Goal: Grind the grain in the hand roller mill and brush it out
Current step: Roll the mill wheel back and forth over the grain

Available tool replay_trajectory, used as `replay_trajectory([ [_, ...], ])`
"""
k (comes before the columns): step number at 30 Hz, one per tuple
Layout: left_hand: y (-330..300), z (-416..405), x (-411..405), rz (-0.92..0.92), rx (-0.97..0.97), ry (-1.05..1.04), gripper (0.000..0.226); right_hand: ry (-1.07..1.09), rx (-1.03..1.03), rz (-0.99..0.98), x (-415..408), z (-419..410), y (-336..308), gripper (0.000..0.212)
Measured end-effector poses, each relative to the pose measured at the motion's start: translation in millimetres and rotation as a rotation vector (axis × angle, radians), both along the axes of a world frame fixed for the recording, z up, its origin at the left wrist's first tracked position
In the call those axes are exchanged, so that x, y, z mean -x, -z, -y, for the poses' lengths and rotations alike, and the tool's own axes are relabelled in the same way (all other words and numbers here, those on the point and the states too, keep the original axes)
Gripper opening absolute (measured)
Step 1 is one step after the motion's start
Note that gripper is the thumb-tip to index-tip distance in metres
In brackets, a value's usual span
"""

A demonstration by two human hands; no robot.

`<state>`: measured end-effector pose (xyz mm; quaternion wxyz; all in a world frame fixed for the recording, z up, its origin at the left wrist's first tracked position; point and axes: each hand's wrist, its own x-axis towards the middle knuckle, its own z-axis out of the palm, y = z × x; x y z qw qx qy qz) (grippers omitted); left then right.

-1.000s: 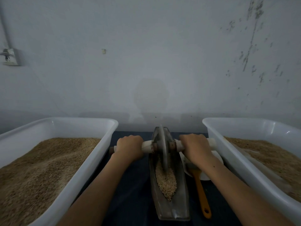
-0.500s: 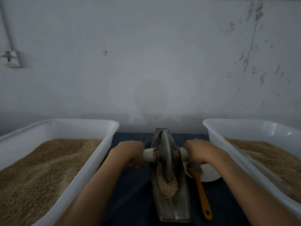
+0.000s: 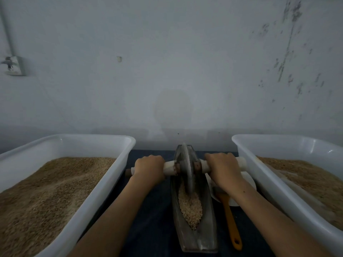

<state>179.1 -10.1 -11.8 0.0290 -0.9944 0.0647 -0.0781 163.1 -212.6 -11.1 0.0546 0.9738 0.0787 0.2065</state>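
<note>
1. Left hand (image 3: 149,166) and right hand (image 3: 221,166) each wrap fingers round the roller handle (image 3: 169,168) on either side of the wheel (image 3: 186,168).
2. Grain (image 3: 190,206) lies in the trough (image 3: 207,227), heaped near the wheel.
3. Uneven pressure may tilt the wheel, spilling grain.
4. Brush (image 3: 230,217) lies beside the trough; its bristles are apparently hidden under the right wrist, which could knock it.

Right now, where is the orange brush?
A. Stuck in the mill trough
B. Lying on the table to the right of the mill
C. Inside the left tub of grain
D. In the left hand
B: the orange brush lies on the dark table right of the mill, its head under the right hand, which grips the roller handle.
</note>
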Motion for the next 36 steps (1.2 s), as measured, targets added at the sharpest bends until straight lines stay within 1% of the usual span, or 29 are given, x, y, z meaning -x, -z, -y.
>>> replay_trajectory([
  [3,-3.1,-1.1,0.6,-0.052,-0.015,0.022,0.035,0.033,0.065,-0.165,2.7,-0.2,-11.0,0.012],
  [5,-6.2,-3.0,1.5,-0.133,-0.020,0.037,0.040,0.037,0.080,-0.276,4.9,-0.6,-19.1,0.020],
  [8,-10.1,-4.9,2.9,-0.270,-0.016,0.052,0.041,0.027,0.103,-0.429,9.6,2.1,-27.1,0.020],
  [10,-12.1,-4.5,3.2,-0.316,-0.035,0.059,0.040,0.030,0.081,-0.532,11.4,4.1,-29.5,0.025],
  [12,-13.5,-2.9,3.6,-0.318,-0.054,0.058,0.038,0.039,0.045,-0.586,11.2,5.7,-29.2,0.030],
  [15,-12.8,-0.2,4.0,-0.242,-0.063,0.045,0.041,0.039,0.045,-0.559,9.6,6.4,-26.2,0.027],
  [17,-10.7,-0.1,3.8,-0.160,-0.065,0.036,0.040,0.042,0.045,-0.491,7.5,5.2,-24.1,0.021],
  [19,-7.0,-0.4,2.1,-0.090,-0.046,0.029,0.038,0.047,0.048,-0.370,5.5,2.0,-19.7,0.018],
  [22,-1.4,-1.2,-0.6,0.002,0.000,0.037,0.030,0.027,0.050,-0.126,3.1,-2.2,-8.0,0.007],
  [23,-0.4,-1.6,-0.5,0.023,0.010,0.041,0.028,0.020,0.037,-0.071,3.3,-2.8,-4.7,0.009],
  [25,0.3,-2.0,0.5,0.054,0.015,0.050,0.025,0.006,0.017,-0.028,2.2,-1.0,-0.2,0.010],
  [28,-0.1,-1.1,2.5,0.057,-0.006,0.057,0.025,-0.004,0.012,-0.067,0.6,2.1,-1.8,0.004],
  [29,-1.0,-0.4,3.1,0.046,-0.028,0.054,0.027,0.003,0.014,-0.114,0.2,2.4,-4.1,0.005],
  [30,-2.5,0.3,3.6,0.020,-0.052,0.048,0.030,0.012,0.018,-0.170,0.2,2.9,-7.2,0.011],
  [32,-6.4,0.7,3.9,-0.065,-0.081,0.038,0.038,0.029,0.041,-0.300,1.6,4.0,-14.1,0.021],
  [34,-10.6,-1.0,4.0,-0.179,-0.079,0.031,0.042,0.030,0.063,-0.427,3.7,4.9,-20.8,0.018],
  [36,-12.9,-4.0,3.4,-0.300,-0.049,0.039,0.037,0.031,0.069,-0.530,5.4,5.1,-26.1,0.019],
])
